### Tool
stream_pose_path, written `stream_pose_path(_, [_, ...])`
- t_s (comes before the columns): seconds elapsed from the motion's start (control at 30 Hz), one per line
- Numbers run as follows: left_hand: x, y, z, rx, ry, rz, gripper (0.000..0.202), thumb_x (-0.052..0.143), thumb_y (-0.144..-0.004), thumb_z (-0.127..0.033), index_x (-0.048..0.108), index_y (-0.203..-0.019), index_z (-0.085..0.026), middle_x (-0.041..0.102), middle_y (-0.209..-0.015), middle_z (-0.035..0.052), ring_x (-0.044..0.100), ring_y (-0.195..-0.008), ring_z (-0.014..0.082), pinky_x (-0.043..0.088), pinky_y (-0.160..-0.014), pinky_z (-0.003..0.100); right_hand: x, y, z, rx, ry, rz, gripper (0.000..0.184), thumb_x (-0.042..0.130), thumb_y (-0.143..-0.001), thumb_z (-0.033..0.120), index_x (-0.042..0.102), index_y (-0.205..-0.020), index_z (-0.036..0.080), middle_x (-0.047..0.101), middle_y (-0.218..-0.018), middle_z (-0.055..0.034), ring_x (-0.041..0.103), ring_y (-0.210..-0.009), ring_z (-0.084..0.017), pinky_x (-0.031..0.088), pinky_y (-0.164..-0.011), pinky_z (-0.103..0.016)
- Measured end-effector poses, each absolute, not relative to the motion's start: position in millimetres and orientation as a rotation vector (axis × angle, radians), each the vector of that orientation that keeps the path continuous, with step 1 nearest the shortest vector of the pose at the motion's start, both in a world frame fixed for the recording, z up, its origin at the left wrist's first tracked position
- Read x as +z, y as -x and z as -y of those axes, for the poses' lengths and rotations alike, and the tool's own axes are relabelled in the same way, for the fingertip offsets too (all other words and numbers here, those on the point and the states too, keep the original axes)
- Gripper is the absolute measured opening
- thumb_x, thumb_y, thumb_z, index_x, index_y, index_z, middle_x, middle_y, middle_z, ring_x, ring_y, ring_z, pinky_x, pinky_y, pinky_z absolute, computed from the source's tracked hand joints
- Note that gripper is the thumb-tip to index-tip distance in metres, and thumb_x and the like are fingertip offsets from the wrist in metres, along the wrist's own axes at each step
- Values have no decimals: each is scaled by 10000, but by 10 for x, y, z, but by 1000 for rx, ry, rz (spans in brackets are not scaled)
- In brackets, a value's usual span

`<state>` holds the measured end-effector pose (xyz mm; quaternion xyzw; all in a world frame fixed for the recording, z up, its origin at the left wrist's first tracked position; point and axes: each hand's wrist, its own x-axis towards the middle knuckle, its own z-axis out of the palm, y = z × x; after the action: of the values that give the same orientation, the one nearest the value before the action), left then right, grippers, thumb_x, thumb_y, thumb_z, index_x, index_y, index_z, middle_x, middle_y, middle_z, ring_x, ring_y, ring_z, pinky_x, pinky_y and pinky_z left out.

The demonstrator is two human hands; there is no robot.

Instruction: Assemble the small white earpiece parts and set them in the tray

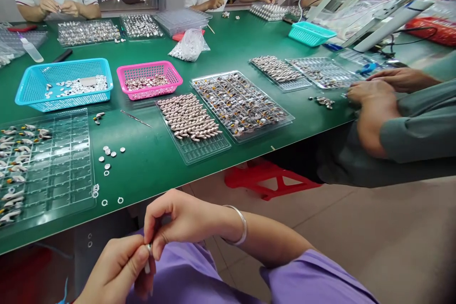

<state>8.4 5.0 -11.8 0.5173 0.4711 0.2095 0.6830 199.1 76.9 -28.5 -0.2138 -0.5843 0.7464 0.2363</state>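
While left hand (116, 266), right hand (180, 218) pinch small part (148, 249), any lettering illegible.

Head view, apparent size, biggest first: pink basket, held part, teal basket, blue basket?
1. Blue basket
2. Pink basket
3. Teal basket; farther off, so true size unsure
4. Held part, partly hidden

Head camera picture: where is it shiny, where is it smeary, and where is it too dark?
Head view: white glare shines on the clear tray at left; head view: the co-worker's near hand at right looks smeary; head view: deep shadow lies under the green table; head view: the pale piece at the fingertips is too small to make out well.
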Motion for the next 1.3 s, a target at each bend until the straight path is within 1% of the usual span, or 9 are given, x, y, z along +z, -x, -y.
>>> stream_pose_path(0.2, [-93,-155,20,529,-837,-1160,522,657,-749,-658,630,-638,-149,588,-507,13,527,-426,106,389,-417,188,-325,-1937,-687,2076,602,1520,365,846,-638,431,646,-673,128,636,-656,13,633,-603,-93,524,-607,-192])
stream_pose_path(0.3, [-49,-197,31,561,-771,-1198,538,707,-689,-669,633,-614,-141,561,-487,0,507,-409,94,372,-399,180,-341,-1914,-628,2122,624,1403,365,836,-647,426,624,-672,131,626,-657,16,657,-598,-103,530,-589,-197])
stream_pose_path(0.4, [-21,-216,23,566,-737,-1210,551,727,-659,-677,636,-607,-136,551,-492,-8,498,-409,83,371,-398,173,-347,-1907,-595,2170,635,1320,369,855,-618,410,618,-666,132,623,-652,23,658,-583,-100,525,-587,-197])
stream_pose_path(0.6, [-105,-210,-39,582,-651,-1113,507,732,-697,-629,635,-634,-136,577,-497,-5,499,-388,73,354,-384,164,-330,-1954,-672,2260,677,1186,412,920,-511,351,648,-713,118,654,-675,18,635,-615,-90,499,-626,-201])
stream_pose_path(0.73, [-158,-221,-88,595,-590,-1059,508,733,-697,-624,619,-630,-134,555,-452,-18,468,-358,59,337,-392,163,-335,-2003,-746,2293,728,1186,406,903,-561,364,661,-766,110,665,-688,15,609,-605,-74,476,-616,-194])
stream_pose_path(0.97, [-135,-248,-94,622,-610,-1102,534,730,-677,-651,588,-619,-139,502,-434,-49,426,-339,42,310,-390,162,-431,-1958,-714,2417,637,983,381,903,-591,304,649,-800,111,673,-706,13,621,-624,-65,475,-640,-185])
stream_pose_path(1.03, [-149,-243,-79,628,-622,-1111,543,710,-691,-665,585,-628,-140,494,-439,-53,425,-339,40,313,-385,158,-465,-1940,-692,2417,612,951,387,905,-589,307,655,-810,112,675,-710,10,624,-625,-69,480,-644,-191])
stream_pose_path(1.2, [-187,-216,-42,604,-650,-1102,544,670,-717,-688,600,-688,-149,494,-499,-55,473,-372,65,358,-371,166,-506,-1930,-646,2379,638,909,394,900,-597,350,671,-807,107,676,-694,3,620,-593,-72,495,-622,-197])
stream_pose_path(1.3, [-201,-204,-40,605,-686,-1091,541,658,-733,-684,589,-679,-150,483,-499,-58,460,-365,55,350,-369,160,-480,-1931,-625,2318,648,916,374,897,-606,337,683,-811,109,681,-693,5,626,-599,-67,506,-635,-189])
